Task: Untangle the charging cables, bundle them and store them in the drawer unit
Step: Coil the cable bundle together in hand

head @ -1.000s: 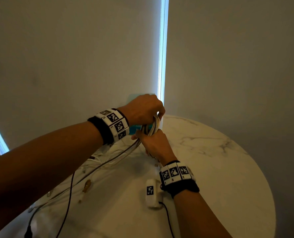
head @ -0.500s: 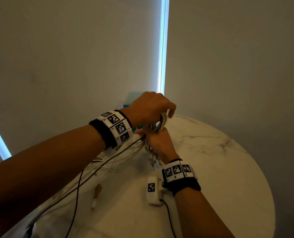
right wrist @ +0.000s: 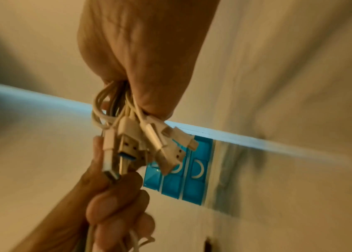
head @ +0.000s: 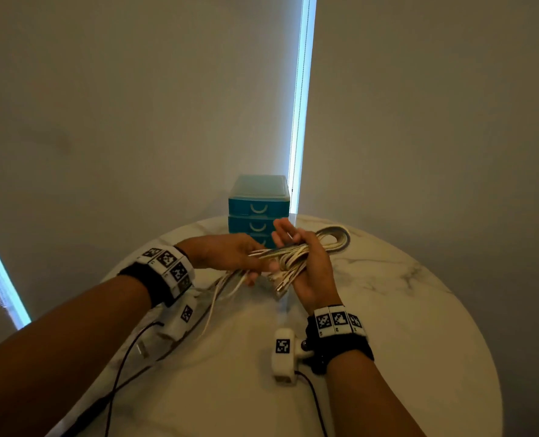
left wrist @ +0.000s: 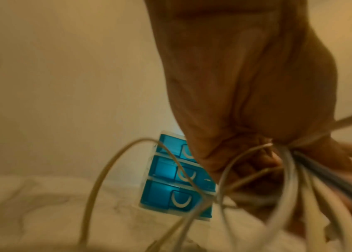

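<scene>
A bundle of white charging cables (head: 296,255) lies across my right hand (head: 312,272), which grips it above the table; its loop end (head: 336,236) sticks out to the right. In the right wrist view several USB plugs (right wrist: 147,138) hang out below the right hand's closed fingers. My left hand (head: 249,263) holds the trailing strands just left of the bundle, fingers curled round them (right wrist: 114,204). The teal three-drawer unit (head: 258,203) stands behind the hands at the table's far edge, all drawers closed (left wrist: 170,184).
Loose white cable ends (head: 220,294) trail from the left hand onto the round marble table (head: 403,310). Black leads (head: 120,373) run from the wrist cameras (head: 284,354) toward me. A wall with a bright strip (head: 301,121) rises behind.
Both hands have come down and apart. The bundle, held upright before, now lies sideways in the right hand; the left hand has left its top and holds the trailing strands. The drawer unit shows.
</scene>
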A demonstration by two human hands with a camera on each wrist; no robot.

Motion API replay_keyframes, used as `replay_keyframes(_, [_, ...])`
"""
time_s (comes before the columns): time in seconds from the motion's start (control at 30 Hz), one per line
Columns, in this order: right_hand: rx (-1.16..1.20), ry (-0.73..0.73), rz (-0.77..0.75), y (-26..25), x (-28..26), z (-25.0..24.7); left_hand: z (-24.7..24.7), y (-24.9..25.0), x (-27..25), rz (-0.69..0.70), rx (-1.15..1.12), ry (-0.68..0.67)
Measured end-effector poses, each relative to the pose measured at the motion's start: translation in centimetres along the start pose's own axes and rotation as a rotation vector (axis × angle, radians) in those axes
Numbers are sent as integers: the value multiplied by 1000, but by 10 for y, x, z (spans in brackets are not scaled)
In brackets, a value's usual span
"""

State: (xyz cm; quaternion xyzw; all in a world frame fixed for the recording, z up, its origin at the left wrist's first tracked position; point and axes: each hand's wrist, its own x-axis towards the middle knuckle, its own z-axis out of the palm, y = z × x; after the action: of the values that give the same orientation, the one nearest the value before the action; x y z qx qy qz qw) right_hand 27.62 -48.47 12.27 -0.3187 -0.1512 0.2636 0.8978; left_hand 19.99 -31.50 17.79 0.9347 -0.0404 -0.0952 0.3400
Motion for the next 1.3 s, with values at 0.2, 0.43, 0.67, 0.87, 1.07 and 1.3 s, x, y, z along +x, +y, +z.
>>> replay_keyframes(0.2, [367,37,-28,-11,-8,3,9,-3,11,26,-174,48])
replay_keyframes(0.43, [330,187,-81,-35,-3,-15,-1,-12,11,13,178,-48])
replay_keyframes(0.67, [227,231,-168,-48,3,-21,-41,-16,-15,-27,658,233])
replay_keyframes(0.87, [181,258,-276,-60,-1,-23,-59,-21,-26,-8,132,196])
replay_keyframes(1.07, [84,260,-232,-49,-8,-9,-41,1,-9,0,-248,328])
replay_keyframes(1.3, [57,244,-241,-45,-11,-1,-36,49,7,232,-1022,564])
